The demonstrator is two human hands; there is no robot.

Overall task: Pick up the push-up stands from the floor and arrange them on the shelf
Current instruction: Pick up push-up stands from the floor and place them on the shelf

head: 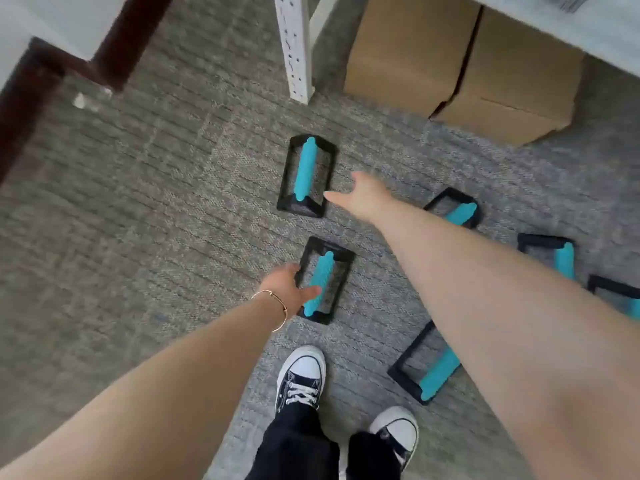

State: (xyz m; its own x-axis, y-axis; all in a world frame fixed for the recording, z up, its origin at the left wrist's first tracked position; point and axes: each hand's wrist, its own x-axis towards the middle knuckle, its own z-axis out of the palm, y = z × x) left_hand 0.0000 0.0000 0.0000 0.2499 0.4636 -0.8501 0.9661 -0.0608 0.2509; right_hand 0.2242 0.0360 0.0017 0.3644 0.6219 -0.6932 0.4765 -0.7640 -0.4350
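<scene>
Several push-up stands with black frames and turquoise grips lie on the grey carpet. My left hand [289, 289] is at the near middle stand [325, 280], fingers spread over its left frame edge and thumb touching the grip, not closed on it. My right hand [363, 197] hovers open just right of the far stand [306, 176], its fingertips near the stand's lower right corner. More stands lie to the right: one behind my right wrist [457, 209], one further right [554, 254], one at the frame edge [620, 296], and one under my right forearm [426, 368].
A white perforated shelf post [294, 46] stands at the top centre, with two cardboard boxes [460, 64] to its right under a pale shelf board [571, 22]. Dark wooden trim [41, 91] runs along the left. My two sneakers [301, 375] stand at the bottom.
</scene>
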